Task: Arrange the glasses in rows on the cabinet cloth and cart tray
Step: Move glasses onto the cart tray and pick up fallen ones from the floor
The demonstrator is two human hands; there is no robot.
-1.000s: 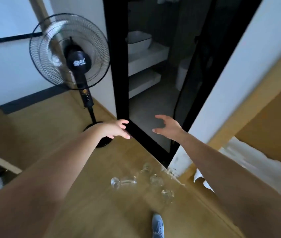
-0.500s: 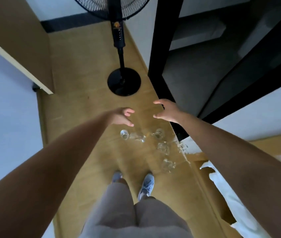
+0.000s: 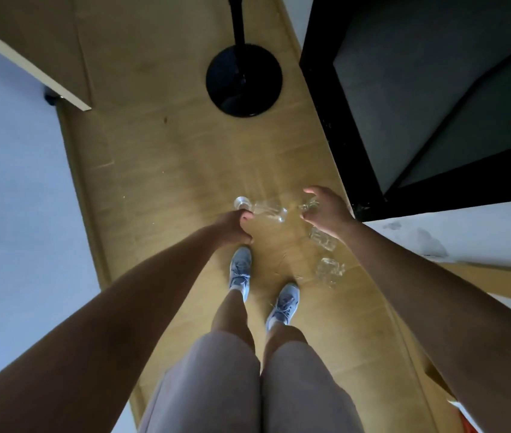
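Several clear glasses sit on the wooden floor in front of my feet. A stemmed glass [image 3: 268,211] lies on its side, and my left hand [image 3: 232,228] has curled fingers at its stem. My right hand [image 3: 329,210] curves its thumb and fingers round a small glass [image 3: 309,205] close to the black door frame. Two more tumblers [image 3: 323,239] [image 3: 329,272] stand just under my right forearm. Neither the cabinet cloth nor the cart tray shows in this view.
The round black base of a standing fan [image 3: 244,79] rests on the floor ahead. A black door frame [image 3: 335,145] borders the right side, with a white wall [image 3: 454,232] below it. A wooden cabinet corner [image 3: 60,76] juts in at upper left. My shoes [image 3: 241,271] are near the glasses.
I have bent down and my view has tilted from the fan to the floor. Both hands dropped from mid-air onto the glasses, the left at the stemmed one and the right at the small one.
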